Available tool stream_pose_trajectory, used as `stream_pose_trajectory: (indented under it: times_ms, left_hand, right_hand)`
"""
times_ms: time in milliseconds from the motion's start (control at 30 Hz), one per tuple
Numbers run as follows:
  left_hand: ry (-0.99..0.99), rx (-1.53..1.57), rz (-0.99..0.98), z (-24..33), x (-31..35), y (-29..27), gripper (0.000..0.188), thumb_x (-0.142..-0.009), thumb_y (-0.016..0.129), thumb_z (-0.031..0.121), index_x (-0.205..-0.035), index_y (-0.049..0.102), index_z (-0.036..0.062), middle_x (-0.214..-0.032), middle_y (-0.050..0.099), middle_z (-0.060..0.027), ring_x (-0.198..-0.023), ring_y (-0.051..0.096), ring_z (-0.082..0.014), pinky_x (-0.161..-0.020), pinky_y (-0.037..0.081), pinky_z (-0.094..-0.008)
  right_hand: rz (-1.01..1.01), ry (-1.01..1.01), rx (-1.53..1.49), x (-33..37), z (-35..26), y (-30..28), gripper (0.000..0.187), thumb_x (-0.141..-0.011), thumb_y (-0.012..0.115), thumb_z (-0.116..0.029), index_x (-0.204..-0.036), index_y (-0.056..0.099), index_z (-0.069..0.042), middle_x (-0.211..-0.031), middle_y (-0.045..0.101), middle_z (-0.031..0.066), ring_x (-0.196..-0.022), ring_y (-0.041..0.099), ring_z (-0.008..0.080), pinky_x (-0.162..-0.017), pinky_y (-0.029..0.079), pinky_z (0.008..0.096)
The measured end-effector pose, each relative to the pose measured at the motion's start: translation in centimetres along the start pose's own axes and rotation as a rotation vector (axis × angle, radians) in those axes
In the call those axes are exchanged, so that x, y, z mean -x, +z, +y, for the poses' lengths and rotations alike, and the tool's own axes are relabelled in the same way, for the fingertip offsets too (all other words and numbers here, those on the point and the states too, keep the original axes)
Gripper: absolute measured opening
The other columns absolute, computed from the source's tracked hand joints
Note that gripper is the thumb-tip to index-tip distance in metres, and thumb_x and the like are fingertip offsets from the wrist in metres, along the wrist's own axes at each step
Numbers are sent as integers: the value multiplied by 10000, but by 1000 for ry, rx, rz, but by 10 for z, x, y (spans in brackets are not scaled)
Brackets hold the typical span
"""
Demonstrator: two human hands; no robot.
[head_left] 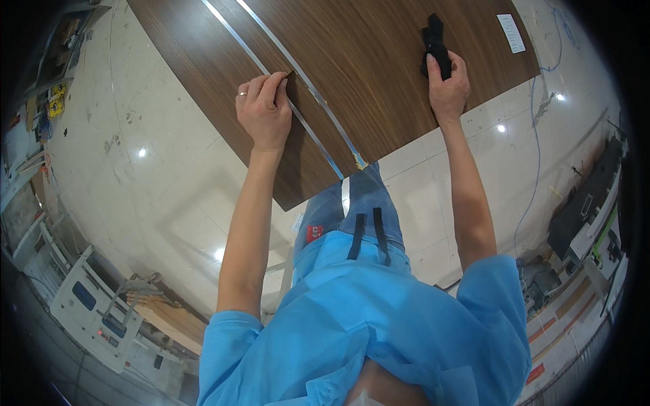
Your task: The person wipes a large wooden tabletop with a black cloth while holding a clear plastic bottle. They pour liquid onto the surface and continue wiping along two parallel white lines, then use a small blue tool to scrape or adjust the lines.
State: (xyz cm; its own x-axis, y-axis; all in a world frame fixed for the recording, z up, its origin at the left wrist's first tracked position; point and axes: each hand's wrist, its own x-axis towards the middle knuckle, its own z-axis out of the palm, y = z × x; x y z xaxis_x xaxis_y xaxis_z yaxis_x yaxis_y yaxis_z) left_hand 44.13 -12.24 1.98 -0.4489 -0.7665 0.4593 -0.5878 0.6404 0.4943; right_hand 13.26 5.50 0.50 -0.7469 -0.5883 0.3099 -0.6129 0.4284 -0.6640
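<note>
A large dark brown wood-grain panel (386,74) lies in front of me, its near corner over my legs. Two pale bluish-silver strips (308,130) run side by side along it, with yellowish residue (360,162) at one strip's near end. My left hand (265,108) is closed beside the strips, pinching a small dark flat piece (291,78) between thumb and fingers; its exact kind is unclear. Farther right, my right hand (449,91) grips a bunched black cloth (436,49) against the panel's surface.
A white printed label (511,34) is stuck near the panel's far right edge. A blue hose (538,155) trails over the tiled floor on the right. White equipment (91,308) and stacked boards (162,314) stand at lower left. More machinery (586,196) lines the right side.
</note>
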Motion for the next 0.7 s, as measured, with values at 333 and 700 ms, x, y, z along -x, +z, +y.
stream_pose_trajectory:
  times_ms: [333,700]
  left_hand:
    - [79,-11,-67,1,5,-6,145,-896,791,69,-1012,802,156,-977,766,31,-915,671,-216,-821,488,-356]
    - [157,14,-97,9,20,-12,248,-819,768,-3,-1018,792,144,-985,761,16,-896,677,-208,-837,483,-360]
  right_hand:
    - [10,6,25,1,-2,-1,410,-995,794,-384,-1209,694,-49,-1094,736,129,-974,737,317,-848,569,440]
    - [-20,19,26,0,1,-1,411,-1006,779,-397,-1216,688,-56,-1103,728,121,-968,730,301,-843,570,437]
